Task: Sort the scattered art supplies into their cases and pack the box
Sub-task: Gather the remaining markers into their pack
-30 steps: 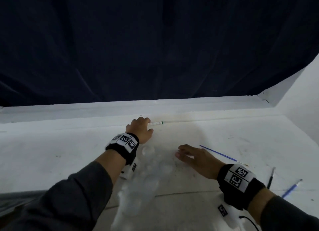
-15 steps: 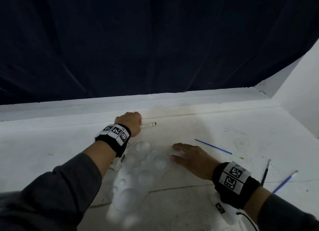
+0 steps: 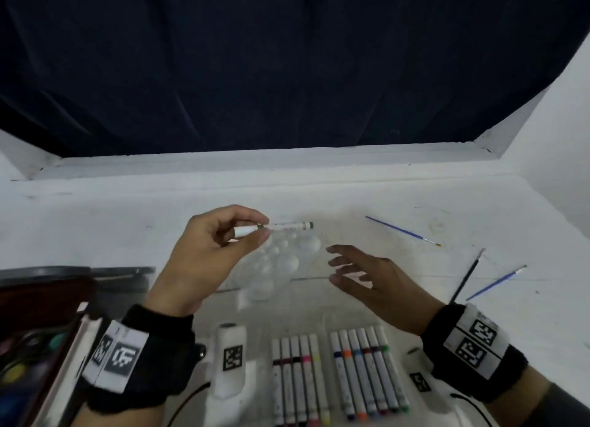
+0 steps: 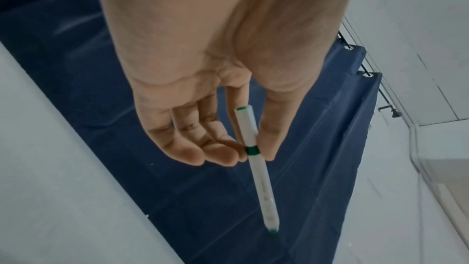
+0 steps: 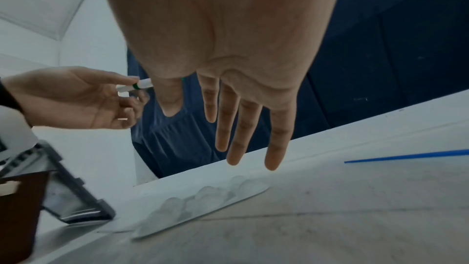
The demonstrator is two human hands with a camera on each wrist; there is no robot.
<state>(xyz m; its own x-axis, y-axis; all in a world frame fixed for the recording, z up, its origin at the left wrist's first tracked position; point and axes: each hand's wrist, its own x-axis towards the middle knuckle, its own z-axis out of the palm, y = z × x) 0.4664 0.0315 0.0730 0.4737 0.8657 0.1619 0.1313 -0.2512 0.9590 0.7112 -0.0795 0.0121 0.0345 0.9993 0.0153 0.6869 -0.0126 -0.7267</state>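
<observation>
My left hand (image 3: pixel 220 247) is raised above the table and pinches a white marker with green bands (image 3: pixel 281 227) between thumb and fingers; the left wrist view shows that marker (image 4: pixel 256 164) pointing away from the palm. My right hand (image 3: pixel 360 276) hovers open, fingers spread, over the right edge of a clear plastic paint palette (image 3: pixel 281 260). In the right wrist view the palette (image 5: pixel 203 200) lies flat under the straight fingers (image 5: pixel 243 127), which do not touch it. Two rows of markers (image 3: pixel 335 372) lie side by side near the front edge.
Three thin paintbrushes lie at the right: a blue one (image 3: pixel 402 231), a black one (image 3: pixel 466 276) and another blue one (image 3: pixel 495 283). A dark box with a grey lid (image 3: pixel 64 279) and coloured paints (image 3: pixel 19 362) stands at the left. A dark curtain hangs behind the table.
My left hand has lifted the green marker off the table's far edge and drawn it back toward me. My right hand has risen off the palette. The view has tilted down.
</observation>
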